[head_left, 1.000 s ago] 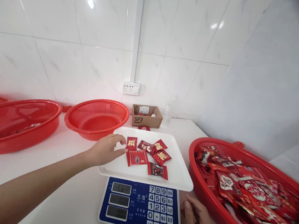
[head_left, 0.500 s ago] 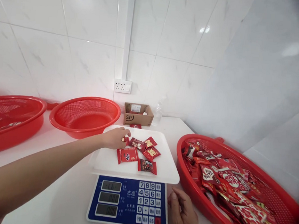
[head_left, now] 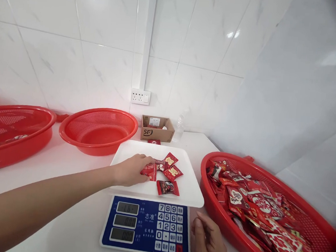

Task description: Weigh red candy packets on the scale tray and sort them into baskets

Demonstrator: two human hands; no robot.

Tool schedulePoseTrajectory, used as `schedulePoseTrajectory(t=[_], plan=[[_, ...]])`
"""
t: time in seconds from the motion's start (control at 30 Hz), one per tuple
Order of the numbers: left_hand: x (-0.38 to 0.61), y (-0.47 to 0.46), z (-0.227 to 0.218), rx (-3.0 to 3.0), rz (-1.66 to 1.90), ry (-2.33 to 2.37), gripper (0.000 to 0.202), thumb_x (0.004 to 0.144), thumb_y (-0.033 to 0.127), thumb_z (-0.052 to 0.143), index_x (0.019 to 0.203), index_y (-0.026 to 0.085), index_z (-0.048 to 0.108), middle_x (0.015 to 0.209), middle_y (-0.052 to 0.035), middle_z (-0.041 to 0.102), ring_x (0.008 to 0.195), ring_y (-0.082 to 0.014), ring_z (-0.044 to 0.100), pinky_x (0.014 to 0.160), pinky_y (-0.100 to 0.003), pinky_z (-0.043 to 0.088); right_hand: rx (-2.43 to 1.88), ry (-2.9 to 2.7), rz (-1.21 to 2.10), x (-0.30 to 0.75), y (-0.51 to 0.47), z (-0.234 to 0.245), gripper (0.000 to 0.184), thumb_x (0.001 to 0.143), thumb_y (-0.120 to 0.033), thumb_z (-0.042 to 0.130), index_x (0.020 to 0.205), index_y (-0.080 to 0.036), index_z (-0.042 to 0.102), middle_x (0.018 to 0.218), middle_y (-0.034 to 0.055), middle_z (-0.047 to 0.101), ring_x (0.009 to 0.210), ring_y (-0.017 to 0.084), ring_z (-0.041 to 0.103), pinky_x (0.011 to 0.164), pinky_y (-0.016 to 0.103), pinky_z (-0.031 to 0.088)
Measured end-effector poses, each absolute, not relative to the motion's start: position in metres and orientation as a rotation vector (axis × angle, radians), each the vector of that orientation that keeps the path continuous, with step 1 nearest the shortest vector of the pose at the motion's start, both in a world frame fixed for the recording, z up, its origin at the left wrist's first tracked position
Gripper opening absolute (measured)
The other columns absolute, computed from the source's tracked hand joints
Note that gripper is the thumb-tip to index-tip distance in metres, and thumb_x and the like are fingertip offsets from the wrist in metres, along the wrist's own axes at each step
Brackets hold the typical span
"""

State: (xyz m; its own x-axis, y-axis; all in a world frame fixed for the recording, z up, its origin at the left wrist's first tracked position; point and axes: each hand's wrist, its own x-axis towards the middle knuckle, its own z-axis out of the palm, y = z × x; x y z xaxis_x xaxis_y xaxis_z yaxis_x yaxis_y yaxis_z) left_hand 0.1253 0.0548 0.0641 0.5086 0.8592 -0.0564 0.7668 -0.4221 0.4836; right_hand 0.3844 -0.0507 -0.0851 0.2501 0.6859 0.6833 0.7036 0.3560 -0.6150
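My left hand (head_left: 134, 171) reaches onto the white scale tray (head_left: 127, 150), its fingers closed on a red candy packet (head_left: 152, 172) and partly covering it. Just right of those fingers lie a dark red packet (head_left: 160, 165), two red packets with gold lettering, one (head_left: 171, 159) behind the other (head_left: 172, 172), and a brown-and-red packet (head_left: 167, 187) nearer to me. At the right edge of the scale's blue keypad panel (head_left: 149, 226), my right hand (head_left: 209, 243) rests with its fingers curled in, nothing visible in them.
A red basket (head_left: 209, 161) full of candy packets stands at the right. Two more red baskets stand at the left, one (head_left: 95, 148) beside the tray and one (head_left: 44, 142) farther out. Behind the tray are a cardboard box (head_left: 157, 133) and a clear bottle (head_left: 179, 129).
My left hand has moved nearer to me, from a small packet at the back onto the red packet in front. My right hand stays beside the scale. The view has shifted slightly.
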Motion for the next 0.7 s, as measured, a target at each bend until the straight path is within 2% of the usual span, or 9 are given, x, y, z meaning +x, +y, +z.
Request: schedulePoseTrajectory(t=[0.1,0.2,0.27,0.37,0.47,0.53,0.6,0.7], plan=[[0.125,0.056,0.068,2.244,0.358,1.384,0.041,0.072,0.024,0.056,0.113,0.027,0.054,0.105,-0.0053,0.064,0.1,-0.0258,0.059,0.075,-0.032,0.047,-1.254,-1.444,-0.055,0.378,-0.052,-0.067,0.019,0.087,-0.032,0.054,0.095,-0.017,0.062,0.078,0.0075,0.069,0.061,0.017,0.066,0.056,0.026,0.055],[0.125,0.053,0.073,2.174,0.446,1.44,0.036,0.074,0.022,0.053,0.11,0.026,0.052,0.089,-0.0037,0.066,0.082,-0.0239,0.064,0.06,-0.029,0.048,-1.202,-1.492,-0.04,0.367,-0.049,-0.038,0.017,0.086,-0.03,0.054,0.095,-0.018,0.062,0.077,0.0071,0.068,0.063,0.018,0.065,0.059,0.029,0.054],[0.125,0.051,0.077,2.133,0.52,1.454,0.034,0.076,0.022,0.051,0.11,0.025,0.049,0.087,-0.0025,0.066,0.074,-0.0206,0.065,0.055,-0.027,0.047,-1.194,-1.53,0.04,0.355,-0.044,-0.015,0.018,0.087,-0.03,0.051,0.095,-0.019,0.062,0.08,0.0078,0.068,0.068,0.018,0.065,0.063,0.03,0.055],[0.127,0.047,0.083,1.98,0.756,1.374,0.031,0.076,0.021,0.053,0.107,0.023,0.047,0.09,-0.0019,0.066,0.076,-0.0183,0.065,0.058,-0.026,0.051,-1.214,-1.592,0.337,0.328,-0.031,0.018,0.026,0.089,-0.034,0.046,0.107,-0.019,0.058,0.095,0.0095,0.066,0.081,0.019,0.064,0.068,0.029,0.055],[0.131,0.043,0.083,1.747,0.988,1.186,0.031,0.073,0.02,0.059,0.103,0.021,0.049,0.089,-0.002,0.066,0.077,-0.0183,0.065,0.063,-0.03,0.054,-1.221,-1.662,0.6,0.301,-0.012,0.041,0.045,0.086,-0.037,0.049,0.127,-0.018,0.046,0.122,0.0132,0.055,0.097,0.021,0.06,0.068,0.03,0.055],[0.133,0.04,0.081,1.626,1.048,1.057,0.034,0.072,0.021,0.062,0.104,0.02,0.049,0.088,-0.0021,0.065,0.075,-0.0177,0.065,0.064,-0.032,0.055,-1.221,-1.682,0.708,0.289,0.002,0.047,0.058,0.083,-0.037,0.054,0.135,-0.018,0.037,0.13,0.0134,0.049,0.104,0.023,0.057,0.076,0.034,0.054],[0.134,0.038,0.078,1.543,1.068,0.941,0.038,0.073,0.024,0.064,0.107,0.02,0.047,0.087,-0.0022,0.064,0.073,-0.0172,0.065,0.063,-0.033,0.055,-1.181,-1.67,0.812,0.282,0.015,0.05,0.06,0.08,-0.033,0.056,0.135,-0.018,0.036,0.126,0.0113,0.054,0.103,0.022,0.058,0.083,0.036,0.051],[0.129,0.039,0.074,1.524,1.137,0.892,0.039,0.075,0.029,0.064,0.109,0.02,0.046,0.085,-0.0013,0.063,0.072,-0.0157,0.063,0.063,-0.031,0.054,-1.11,-1.646,0.929,0.281,0.027,0.053,0.041,0.078,-0.027,0.055,0.118,-0.018,0.05,0.103,0.0059,0.065,0.088,0.019,0.063,0.08,0.035,0.051]])
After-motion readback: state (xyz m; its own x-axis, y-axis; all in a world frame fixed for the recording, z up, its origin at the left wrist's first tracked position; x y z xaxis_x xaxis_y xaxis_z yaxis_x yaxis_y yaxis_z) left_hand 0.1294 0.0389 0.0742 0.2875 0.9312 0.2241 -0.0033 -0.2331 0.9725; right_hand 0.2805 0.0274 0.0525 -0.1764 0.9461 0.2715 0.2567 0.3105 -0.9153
